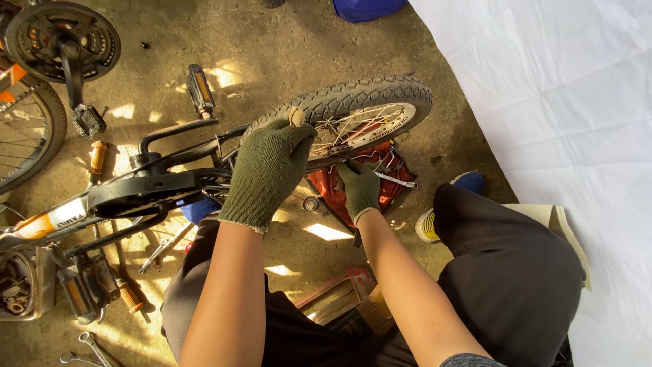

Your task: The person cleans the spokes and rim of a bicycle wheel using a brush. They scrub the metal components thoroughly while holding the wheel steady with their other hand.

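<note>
Small bicycle wheel (pixel 367 112), black knobby tyre, silver spokes, lies tilted near the centre of view, above the concrete floor (pixel 272 47), attached to the rear of a black bicycle frame (pixel 146 190) lying on its side. Left hand (pixel 268 170), in a dark green knit glove, rests over the near edge of the tyre; its grip is curled down on the tyre, with one fingertip showing through a hole in the glove. Right hand (pixel 358 187), same kind of glove, is below the wheel near the hub, fingers bent; cannot tell what, if anything, it has hold of, since the wheel and glove hide the contact. Just beside the right hand: a red cloth (pixel 333 190) on the floor under the wheel, with a silver wrench (pixel 395 179) lying on it. Frame's chain guard runs left from the wheel; a black pedal (pixel 201 90) sticks up behind it. Further out: a second bicycle's crankset (pixel 62 37) at top left, spanners (pixel 95 348) on the floor at bottom left, a white sheet (pixel 570 102) covering the right side. Person's dark trousers and a yellow-and-blue shoe (pixel 435 221) at lower right.
</note>
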